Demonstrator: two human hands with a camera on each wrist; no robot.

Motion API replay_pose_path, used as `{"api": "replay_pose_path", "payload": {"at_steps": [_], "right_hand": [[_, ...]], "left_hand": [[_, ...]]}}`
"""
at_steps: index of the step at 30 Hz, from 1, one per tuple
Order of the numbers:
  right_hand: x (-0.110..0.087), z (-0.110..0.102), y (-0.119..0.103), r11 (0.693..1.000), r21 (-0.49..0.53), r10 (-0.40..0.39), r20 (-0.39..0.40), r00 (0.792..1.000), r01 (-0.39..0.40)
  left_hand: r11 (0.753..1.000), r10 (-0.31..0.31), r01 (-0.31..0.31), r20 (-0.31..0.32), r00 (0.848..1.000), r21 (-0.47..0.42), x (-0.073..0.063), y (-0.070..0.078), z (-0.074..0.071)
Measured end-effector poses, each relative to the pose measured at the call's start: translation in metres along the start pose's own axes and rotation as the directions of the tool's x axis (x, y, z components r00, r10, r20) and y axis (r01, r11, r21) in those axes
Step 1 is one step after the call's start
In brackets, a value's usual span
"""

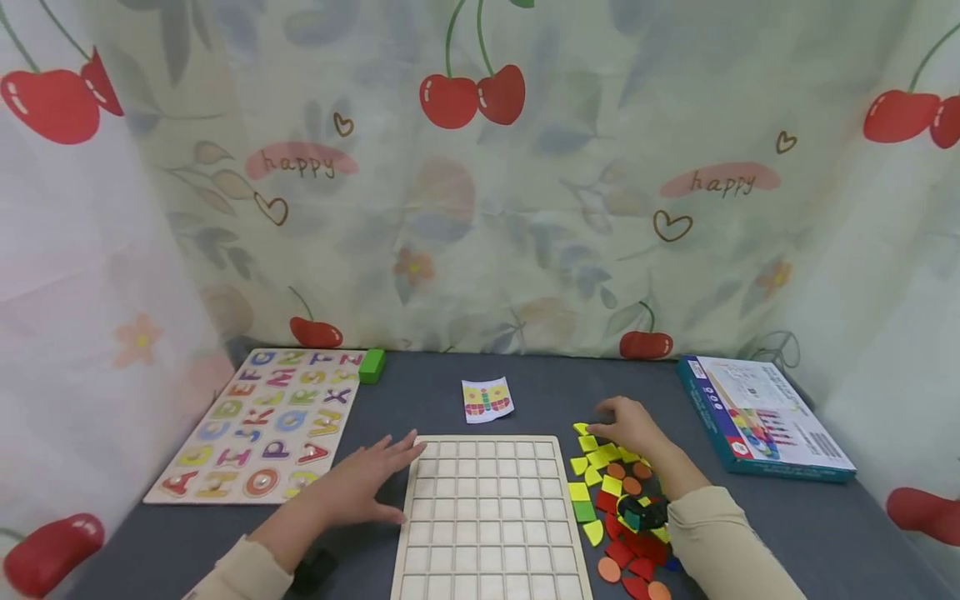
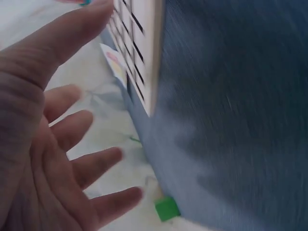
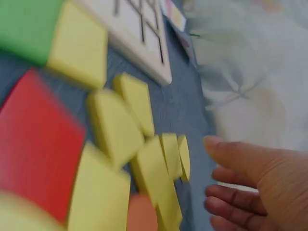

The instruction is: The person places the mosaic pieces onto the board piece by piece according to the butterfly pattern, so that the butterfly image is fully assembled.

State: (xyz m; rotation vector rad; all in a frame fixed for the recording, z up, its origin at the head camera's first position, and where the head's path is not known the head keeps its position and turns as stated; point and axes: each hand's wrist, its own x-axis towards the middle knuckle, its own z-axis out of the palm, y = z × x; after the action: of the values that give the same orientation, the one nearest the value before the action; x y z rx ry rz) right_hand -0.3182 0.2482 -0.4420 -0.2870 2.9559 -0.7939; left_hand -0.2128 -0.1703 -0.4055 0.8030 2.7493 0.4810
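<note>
A wooden grid board with square cells lies on the table. My left hand is beside its left edge, fingers spread and holding nothing, the fingertips close to the frame. In the left wrist view that hand shows an empty palm. To the right of the board, my right hand is at the far end of a pile of yellow pieces. In the right wrist view its loosely bent fingers hold nothing and are just beyond the yellow pieces.
Red pieces, orange discs and a green square lie nearer me. Behind the board is a picture card. An alphabet board and a green block stand left, a flat box right.
</note>
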Motion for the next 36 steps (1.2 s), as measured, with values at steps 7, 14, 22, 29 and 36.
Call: {"api": "replay_pose_path", "payload": {"at_steps": [7,14,22,29,36], "right_hand": [[0.030,0.028,0.031,0.987,0.156,0.034,-0.008,0.999,-0.032],[0.006,0.018,-0.018,0.977,0.161,0.144,-0.022,0.989,-0.139],[0.009,0.020,-0.020,0.946,0.266,0.192,0.000,0.981,-0.185],[0.008,0.021,-0.022,0.934,0.324,0.161,-0.002,0.987,-0.152],[0.010,0.022,-0.035,0.918,0.389,0.090,-0.017,0.996,-0.076]], "left_hand": [[0.985,-0.001,0.016,0.084,0.997,-0.173,0.006,0.008,0.015],[0.967,-0.004,0.015,0.044,0.999,-0.253,0.001,0.005,0.028],[0.948,-0.011,0.032,0.068,0.998,-0.317,-0.001,0.005,0.035],[0.958,-0.003,0.021,0.061,0.998,-0.287,-0.001,0.007,0.036],[0.944,-0.016,0.047,0.096,0.995,-0.327,-0.004,0.006,0.035]]}}
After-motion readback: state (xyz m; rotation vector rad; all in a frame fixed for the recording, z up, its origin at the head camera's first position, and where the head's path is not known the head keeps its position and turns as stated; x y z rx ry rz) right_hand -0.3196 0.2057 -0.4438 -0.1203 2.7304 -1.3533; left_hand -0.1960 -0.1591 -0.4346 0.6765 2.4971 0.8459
